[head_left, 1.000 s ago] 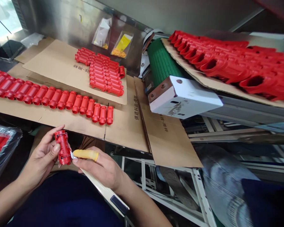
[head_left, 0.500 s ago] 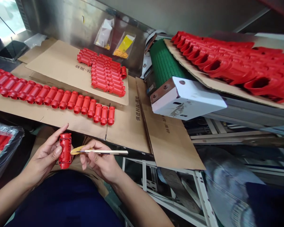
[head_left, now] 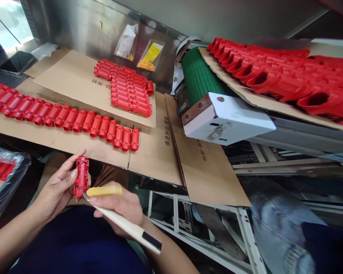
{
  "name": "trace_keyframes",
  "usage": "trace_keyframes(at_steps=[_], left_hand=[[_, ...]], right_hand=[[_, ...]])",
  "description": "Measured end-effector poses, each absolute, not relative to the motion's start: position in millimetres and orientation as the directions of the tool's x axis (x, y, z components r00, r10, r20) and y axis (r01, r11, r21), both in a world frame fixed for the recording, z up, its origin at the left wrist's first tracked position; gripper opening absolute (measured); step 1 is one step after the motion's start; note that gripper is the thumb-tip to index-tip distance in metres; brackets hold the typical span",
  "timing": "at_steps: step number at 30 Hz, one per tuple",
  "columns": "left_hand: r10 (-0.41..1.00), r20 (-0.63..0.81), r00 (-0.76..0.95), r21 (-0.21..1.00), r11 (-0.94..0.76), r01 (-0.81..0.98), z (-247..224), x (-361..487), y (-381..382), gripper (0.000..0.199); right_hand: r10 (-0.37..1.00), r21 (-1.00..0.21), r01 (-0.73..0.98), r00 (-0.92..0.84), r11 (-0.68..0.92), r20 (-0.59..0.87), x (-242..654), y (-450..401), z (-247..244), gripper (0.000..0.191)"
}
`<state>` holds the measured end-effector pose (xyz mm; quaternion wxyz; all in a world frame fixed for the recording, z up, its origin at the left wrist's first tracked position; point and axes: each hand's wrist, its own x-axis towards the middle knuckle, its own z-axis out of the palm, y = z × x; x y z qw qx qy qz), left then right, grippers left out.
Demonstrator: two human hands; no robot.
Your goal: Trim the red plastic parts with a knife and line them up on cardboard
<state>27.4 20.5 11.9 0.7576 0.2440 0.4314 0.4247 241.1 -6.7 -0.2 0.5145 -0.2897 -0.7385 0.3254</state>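
A red plastic part (head_left: 82, 175) is held upright in my left hand (head_left: 60, 186), its hollow side with dark edging facing me. My right hand (head_left: 121, 205) grips a knife (head_left: 125, 224) with a pale handle and a black end. The knife's blade tip is at the lower end of the red part. A yellow cover (head_left: 104, 190) wraps one finger of my right hand. Beyond my hands, a long row of red parts (head_left: 80, 120) lies on cardboard (head_left: 151, 160).
A block of red parts (head_left: 130, 91) lies on another cardboard sheet (head_left: 71, 72). Bags with yellow pieces (head_left: 150, 57) rest behind. At right, larger red parts (head_left: 274, 80) stand above a green conveyor (head_left: 201, 76). A phone (head_left: 17, 62) and a plastic-lined box (head_left: 21, 163) are at left.
My right hand has turned, and the knife now slants down to the right instead of lying level. Its blade has moved to the lower end of the red part, which has tilted slightly.
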Motion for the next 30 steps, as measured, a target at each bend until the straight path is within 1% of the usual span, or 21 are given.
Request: trace_keyframes(at_steps=[1,3,5,8,11,14,17,20,22,23,24,25,27,28,29,30], left_hand=[[0.853,-0.449,0.266,0.735,0.522,-0.433,13,28,20,0.074],[0.853,-0.453,0.259,0.733,0.521,-0.437,13,29,19,0.072],[0.854,-0.454,0.254,0.732,0.520,-0.439,12,28,18,0.071],[0.857,-0.449,0.252,0.735,0.514,-0.442,10,28,17,0.070],[0.866,-0.438,0.242,0.742,0.500,-0.446,10,28,17,0.069],[0.875,-0.426,0.231,0.761,0.485,-0.432,11,29,18,0.067],[0.881,-0.423,0.212,0.775,0.473,-0.419,9,30,18,0.066],[0.878,-0.437,0.195,0.770,0.477,-0.424,7,32,17,0.061],[0.871,-0.453,0.188,0.758,0.488,-0.434,6,32,16,0.058],[0.868,-0.461,0.185,0.752,0.492,-0.439,7,32,16,0.058],[0.865,-0.467,0.183,0.745,0.496,-0.445,8,31,16,0.059],[0.862,-0.471,0.188,0.737,0.501,-0.453,9,31,16,0.060],[0.849,-0.477,0.227,0.711,0.524,-0.469,12,29,17,0.064],[0.835,-0.484,0.261,0.690,0.548,-0.473,13,29,18,0.064],[0.812,-0.498,0.303,0.662,0.582,-0.472,13,28,19,0.061],[0.781,-0.519,0.347,0.630,0.624,-0.462,13,28,20,0.057]], right_hand=[[0.711,-0.705,0.154,-0.319,0.692,0.627,239,-6,0,0.028],[0.674,-0.651,0.201,-0.353,0.732,0.650,236,-5,-1,0.036],[0.662,-0.638,0.203,-0.365,0.742,0.654,234,-4,-3,0.040],[0.643,-0.624,0.188,-0.371,0.759,0.670,234,-3,-5,0.037],[0.648,-0.621,0.209,-0.382,0.755,0.659,234,-4,-6,0.037],[0.668,-0.638,0.215,-0.351,0.739,0.656,233,-5,-6,0.040],[0.674,-0.632,0.246,-0.368,0.735,0.640,232,-4,-3,0.032],[0.622,-0.524,0.342,-0.517,0.780,0.588,232,-3,1,0.019],[0.587,-0.463,0.365,-0.574,0.807,0.570,234,-1,4,0.020],[0.584,-0.461,0.362,-0.561,0.810,0.587,235,-1,5,0.020],[0.604,-0.486,0.360,-0.508,0.797,0.614,237,-1,6,0.020],[0.647,-0.537,0.361,-0.418,0.763,0.638,240,-1,7,0.020],[0.753,-0.680,0.329,-0.220,0.656,0.620,245,-1,9,0.025],[0.795,-0.742,0.286,-0.171,0.606,0.583,247,-1,10,0.025],[0.816,-0.783,0.230,-0.170,0.578,0.553,247,-2,10,0.023],[0.821,-0.806,0.173,-0.205,0.565,0.532,247,-3,11,0.021]])
